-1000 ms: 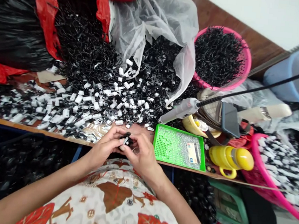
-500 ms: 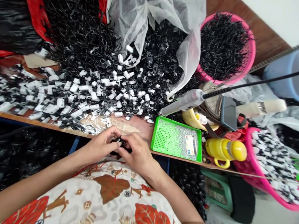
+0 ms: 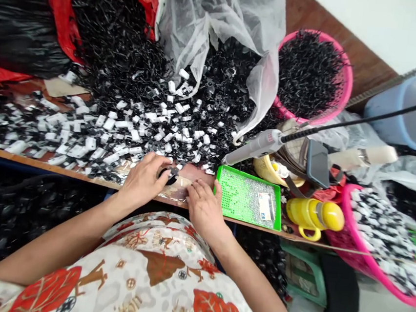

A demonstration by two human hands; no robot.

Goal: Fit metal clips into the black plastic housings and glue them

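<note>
The black part (image 3: 171,176) is held over the front edge of the wooden bench (image 3: 192,172), between the thumb and the fingers of the left hand (image 3: 142,179). A curved outline is shown by it, but its full form is hidden by the fingers, and whether the bench is touched by it cannot be judged. It is pinched at its left side, while its right side is left free. The right hand (image 3: 205,208) is laid palm down at the bench edge, with the fingers side by side and the thumb set apart, close to the left rim of the green tray (image 3: 280,208); whether something small is covered by the palm cannot be told.

The black part is judged to be of moulded plastic: light, rather stiff, and not easily crushed by a finger grip. Some slipperiness is to be expected if its surface is as smooth as it looks. It is best taken by the outer curve, with thumb and index finger opposed; any thin projection is better avoided, since it might be snapped. If dropped, it could be lost among the heap of black and white pieces (image 3: 87,142) nearby.
</note>
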